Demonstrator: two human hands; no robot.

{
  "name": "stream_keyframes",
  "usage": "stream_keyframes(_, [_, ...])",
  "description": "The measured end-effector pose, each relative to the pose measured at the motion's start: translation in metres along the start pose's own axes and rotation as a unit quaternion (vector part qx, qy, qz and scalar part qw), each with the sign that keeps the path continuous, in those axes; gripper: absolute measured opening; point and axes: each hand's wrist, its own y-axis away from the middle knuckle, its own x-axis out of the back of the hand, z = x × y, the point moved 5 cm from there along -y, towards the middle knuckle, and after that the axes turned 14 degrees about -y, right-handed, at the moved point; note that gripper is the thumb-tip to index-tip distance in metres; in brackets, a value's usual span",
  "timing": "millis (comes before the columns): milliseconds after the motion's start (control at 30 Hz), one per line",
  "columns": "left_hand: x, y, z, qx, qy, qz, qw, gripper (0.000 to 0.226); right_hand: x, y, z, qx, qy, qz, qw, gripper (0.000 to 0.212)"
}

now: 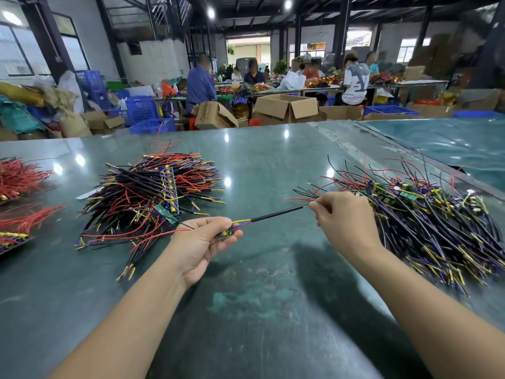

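Observation:
My left hand [203, 242] grips a small green circuit board [225, 234] between thumb and fingers. Red wires trail from the board to the left past my palm. A black sleeved cable [276, 213] with yellow and blue cores runs from the board up to the right. My right hand [343, 221] pinches the cable's far end, holding it stretched above the green table [259, 283]. To the left lies a stacked pile of wired boards [153, 198], laid side by side. A loose tangled heap of wired boards [426, 214] lies behind and right of my right hand.
Bundles of red wires [19, 179] lie at the table's left edge. A second green table [448, 143] adjoins at the far right. Beyond the table stand cardboard boxes [284, 106] and blue crates [142, 110]. Several people work at benches in the background.

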Motion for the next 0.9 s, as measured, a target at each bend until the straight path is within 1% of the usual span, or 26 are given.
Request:
stream_keyframes(33, [0.001,0.0,0.0,-0.001,-0.005,0.004,1.0,0.013,-0.001,0.002,0.0,-0.008,0.02,-0.006,1.0,0.023])
stream_keyframes(100, [0.001,0.001,-0.002,0.001,-0.019,0.0,1.0,0.013,-0.002,0.01,0.002,-0.018,0.13,-0.029,0.991,0.025])
stream_keyframes(133, [0.0,0.001,-0.003,0.002,-0.024,-0.005,1.0,0.013,-0.002,0.013,0.002,-0.011,0.192,-0.04,0.981,0.031])
stream_keyframes(167, [-0.002,0.002,-0.004,0.004,-0.03,-0.012,0.999,0.012,-0.002,0.018,0.0,0.009,0.225,-0.048,0.973,0.04])
stream_keyframes(200, [-0.004,0.002,-0.005,0.005,-0.035,-0.018,0.999,0.011,-0.005,0.022,-0.005,0.044,0.225,-0.055,0.972,0.047])
stream_keyframes(233, [-0.005,0.002,-0.006,0.008,-0.041,-0.023,0.999,0.011,-0.008,0.027,-0.014,0.091,0.2,-0.066,0.973,0.051])
stream_keyframes(300, [-0.007,0.003,-0.007,0.011,-0.045,-0.031,0.998,0.007,-0.021,0.036,-0.034,0.168,0.132,-0.114,0.97,0.045])
stream_keyframes(333, [-0.007,0.003,-0.007,0.011,-0.043,-0.036,0.998,0.003,-0.028,0.041,-0.042,0.181,0.108,-0.138,0.968,0.037])
stream_keyframes(367, [-0.007,0.004,-0.005,0.008,-0.037,-0.041,0.998,0.004,-0.033,0.044,-0.046,0.179,0.096,-0.157,0.966,0.032])
stream_keyframes(433, [-0.006,0.004,-0.003,0.002,-0.021,-0.043,0.999,0.014,-0.037,0.047,-0.046,0.156,0.105,-0.182,0.965,0.028])
stream_keyframes(467, [-0.007,0.004,-0.002,0.001,-0.014,-0.043,0.999,0.015,-0.038,0.046,-0.044,0.148,0.106,-0.186,0.966,0.028])
stream_keyframes(633, [-0.008,0.005,-0.003,0.006,0.007,-0.055,0.998,0.009,-0.035,0.044,-0.042,0.145,0.088,-0.168,0.971,0.034])
stream_keyframes(733, [-0.007,0.005,-0.003,0.01,-0.003,-0.065,0.998,0.01,-0.033,0.041,-0.043,0.164,0.096,-0.131,0.973,0.038])
stream_keyframes(800, [-0.009,0.005,-0.004,0.012,-0.02,-0.08,0.997,0.011,-0.03,0.039,-0.045,0.175,0.082,-0.091,0.977,0.035])
stream_keyframes(900, [-0.011,0.006,-0.003,-0.006,-0.029,-0.086,0.996,0.014,-0.027,0.039,-0.049,0.197,0.062,-0.04,0.978,0.025])
